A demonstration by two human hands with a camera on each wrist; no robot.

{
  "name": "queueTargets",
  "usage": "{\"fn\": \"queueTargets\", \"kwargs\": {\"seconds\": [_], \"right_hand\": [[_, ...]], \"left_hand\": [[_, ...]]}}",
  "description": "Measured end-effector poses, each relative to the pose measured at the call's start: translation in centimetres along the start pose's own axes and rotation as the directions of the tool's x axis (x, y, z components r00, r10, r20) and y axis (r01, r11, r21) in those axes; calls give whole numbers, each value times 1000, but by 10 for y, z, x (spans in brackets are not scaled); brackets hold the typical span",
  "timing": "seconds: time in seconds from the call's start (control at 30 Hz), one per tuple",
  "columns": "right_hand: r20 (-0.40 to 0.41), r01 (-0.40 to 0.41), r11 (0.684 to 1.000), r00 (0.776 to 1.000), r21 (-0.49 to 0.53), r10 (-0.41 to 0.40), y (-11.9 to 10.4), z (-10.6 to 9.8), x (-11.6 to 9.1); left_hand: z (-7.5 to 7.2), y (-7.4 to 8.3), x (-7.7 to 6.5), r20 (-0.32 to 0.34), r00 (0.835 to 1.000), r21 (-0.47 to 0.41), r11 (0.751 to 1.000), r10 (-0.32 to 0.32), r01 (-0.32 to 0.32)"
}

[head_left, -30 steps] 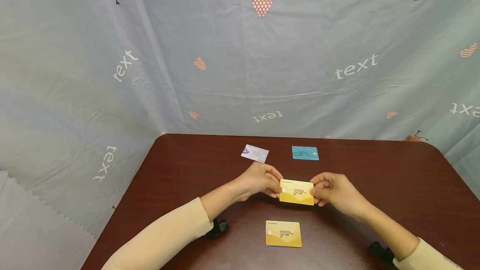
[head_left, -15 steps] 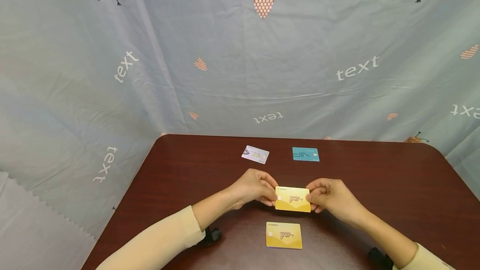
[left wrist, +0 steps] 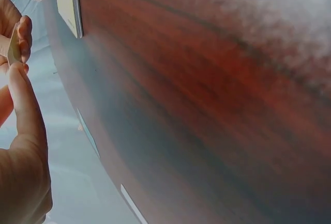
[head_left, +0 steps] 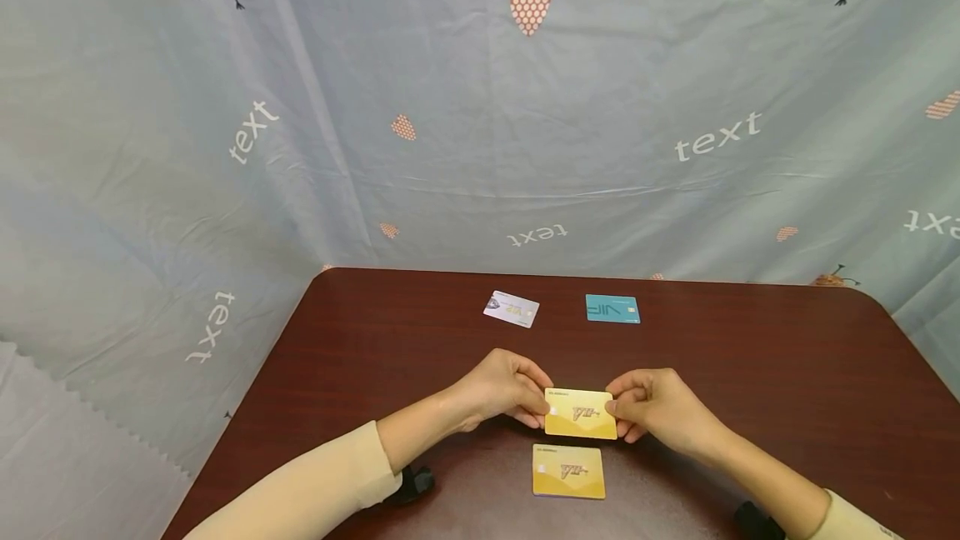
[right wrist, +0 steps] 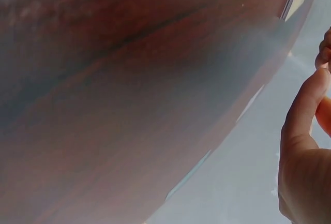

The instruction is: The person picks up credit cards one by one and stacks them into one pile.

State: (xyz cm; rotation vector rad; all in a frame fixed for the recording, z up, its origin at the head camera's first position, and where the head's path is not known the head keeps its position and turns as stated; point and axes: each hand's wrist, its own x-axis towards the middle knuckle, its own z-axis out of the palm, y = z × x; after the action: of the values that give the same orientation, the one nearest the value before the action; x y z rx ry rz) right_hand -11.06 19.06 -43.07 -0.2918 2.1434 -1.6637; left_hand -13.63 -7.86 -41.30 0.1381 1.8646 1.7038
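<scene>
Both hands hold one gold VIP card (head_left: pixel 581 414) between them, above the table. My left hand (head_left: pixel 501 390) pinches its left edge between thumb and fingers, and my right hand (head_left: pixel 660 408) pinches the right edge. Just nearer to me, a stack of cards with a matching gold card (head_left: pixel 567 472) on top lies on the table. In the left wrist view that stack (left wrist: pixel 68 4) shows several layered edges, while the held card (left wrist: pixel 14 48) is seen nearly edge-on, raised off the tabletop. The right wrist view shows my right thumb and palm (right wrist: pixel 305 146); the held card is hidden there.
A white VIP card (head_left: pixel 512 309) and a teal VIP card (head_left: pixel 612 308) lie flat towards the far edge of the dark red-brown table (head_left: pixel 765 357). A printed grey-blue curtain (head_left: pixel 480 107) hangs behind and along the left side.
Both hands have brought the held gold card towards me and slightly left, closer to the stack. The stack and the two far cards stay in place.
</scene>
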Motion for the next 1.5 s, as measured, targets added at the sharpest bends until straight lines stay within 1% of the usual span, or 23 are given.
{"fn": "queueTargets", "kwargs": {"seconds": [0.27,0.43,0.63,0.8,0.93,1.1,1.27,1.5], "right_hand": [[35,-13,1000,999,9,12,2,10,-1],[69,-16,1000,997,12,15,5,17,-2],[108,-8,1000,994,-11,9,5,20,-4],[146,4,999,989,-39,2,5,20,-5],[169,-3,999,986,-55,12,5,20,-5],[183,-19,998,983,-68,31,4,21,-6],[198,-20,995,980,-98,39,2,23,-7],[213,-1,990,976,-143,32,5,27,-8]], "left_hand": [[-1,-6,-10,0,1000,-1,1000,-27,27],[0,-11,-15,10,999,20,999,-44,44],[2,-14,-20,17,998,46,998,-52,51],[4,-17,-23,26,998,50,997,-57,56],[5,-20,-24,33,998,53,997,-62,60],[8,-22,-26,35,997,57,996,-66,64],[10,-25,-27,34,996,76,994,-85,82],[13,-29,-29,34,996,105,992,-80,76]]}}
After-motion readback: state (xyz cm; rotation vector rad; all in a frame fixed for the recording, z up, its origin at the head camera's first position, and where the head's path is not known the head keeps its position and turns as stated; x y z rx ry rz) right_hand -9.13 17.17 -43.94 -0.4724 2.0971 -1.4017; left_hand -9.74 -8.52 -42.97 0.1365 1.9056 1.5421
